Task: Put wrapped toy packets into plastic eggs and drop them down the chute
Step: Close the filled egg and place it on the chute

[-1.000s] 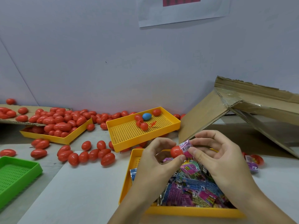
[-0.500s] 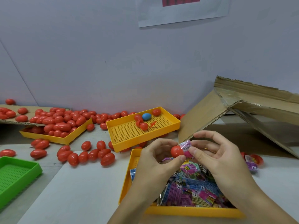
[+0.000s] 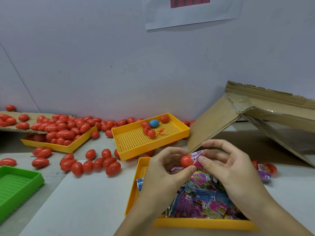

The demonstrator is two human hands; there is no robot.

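My left hand [image 3: 163, 169] pinches a red plastic egg half [image 3: 186, 160] between thumb and fingers. My right hand [image 3: 226, 167] pinches a pink wrapped toy packet [image 3: 196, 158], whose end is tucked into the egg half. Both hands hover over a yellow tray [image 3: 201, 223] filled with several pink and blue wrapped packets [image 3: 204, 201]. The cardboard chute [image 3: 265, 116] slopes at the right, behind my right hand.
A perforated yellow tray [image 3: 136, 142] holds a blue egg [image 3: 154, 123] and a few red pieces. Many red eggs [image 3: 90, 165] lie loose and fill another yellow tray [image 3: 56, 145] at the left. A green tray [image 3: 15, 188] sits at the left edge. An open egg with a packet [image 3: 264, 169] lies at the right.
The packet has gone slightly deeper into the egg half as my right fingers push it. Both hands stay in nearly the same place.
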